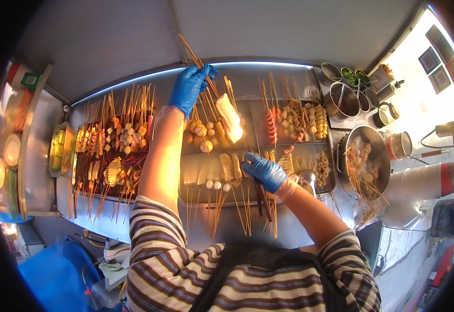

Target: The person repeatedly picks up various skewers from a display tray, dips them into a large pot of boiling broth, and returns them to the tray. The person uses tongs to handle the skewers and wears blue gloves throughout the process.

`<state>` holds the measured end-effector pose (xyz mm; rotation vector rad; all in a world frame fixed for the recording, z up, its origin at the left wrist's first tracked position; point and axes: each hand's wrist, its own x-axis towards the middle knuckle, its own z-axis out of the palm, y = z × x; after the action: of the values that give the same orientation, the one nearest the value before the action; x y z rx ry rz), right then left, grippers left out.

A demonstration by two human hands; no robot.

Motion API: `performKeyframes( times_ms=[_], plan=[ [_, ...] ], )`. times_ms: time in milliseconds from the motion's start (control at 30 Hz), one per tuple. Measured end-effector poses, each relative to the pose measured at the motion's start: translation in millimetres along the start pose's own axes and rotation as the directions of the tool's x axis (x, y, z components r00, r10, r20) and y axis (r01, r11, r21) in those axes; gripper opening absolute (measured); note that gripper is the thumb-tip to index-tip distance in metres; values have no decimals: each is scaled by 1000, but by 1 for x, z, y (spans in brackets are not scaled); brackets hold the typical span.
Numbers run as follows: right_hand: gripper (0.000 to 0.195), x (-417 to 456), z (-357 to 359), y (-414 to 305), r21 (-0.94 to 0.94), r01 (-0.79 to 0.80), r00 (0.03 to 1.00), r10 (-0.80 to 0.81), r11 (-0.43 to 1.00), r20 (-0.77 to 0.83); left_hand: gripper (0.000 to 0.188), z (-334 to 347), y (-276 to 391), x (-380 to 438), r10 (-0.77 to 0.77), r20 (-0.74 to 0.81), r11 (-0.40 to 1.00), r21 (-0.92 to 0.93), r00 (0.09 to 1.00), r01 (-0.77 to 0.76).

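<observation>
My left hand (191,87), in a blue glove, is raised at the back of the counter, closed on thin wooden skewers; a pale, ridged piece of food (229,118) hangs at their lower end. Under it, skewered balls (201,130) stand in the divided metal tray (252,126). My right hand (265,171), also gloved in blue, is lower over the tray's front part, with dark wooden sticks (265,202) showing below it; its fingertips are partly hidden and I cannot tell its grip. Flat yellowish skewered pieces (227,165) lie just left of it.
A second tray of skewers in dark broth (110,156) is at the left. Right of the trays are a pot of skewers (363,156), a sauce pot with a spoon (344,103), small metal containers of greens (350,77), a strainer (400,145) and stacked bowls (418,181).
</observation>
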<state>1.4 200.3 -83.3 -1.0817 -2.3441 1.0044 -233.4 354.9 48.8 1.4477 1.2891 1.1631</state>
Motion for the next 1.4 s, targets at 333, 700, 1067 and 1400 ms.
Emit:
performKeyframes(
  times_ms=[333, 700, 1067, 1400],
  plan=[
    [12, 12, 26, -12, -435, 141, 988, -155, 889, 4, 27, 52, -53, 95, -47, 88, 983, 181, 995, 31],
    [14, 11, 46, 0, -422, 97, 982, -156, 902, -108, 26, 61, -48, 144, -67, 69, 920, 391, 995, 34],
    [19, 14, 35, -13, -357, 147, 972, -201, 923, -120, 26, 98, -125, 141, -197, 233, 838, 544, 952, 40],
    [16, 17, 35, -23, -68, 24, 986, -34, 997, -162, 25, 98, -189, 134, -356, 271, 835, 521, 894, 175]
  ],
)
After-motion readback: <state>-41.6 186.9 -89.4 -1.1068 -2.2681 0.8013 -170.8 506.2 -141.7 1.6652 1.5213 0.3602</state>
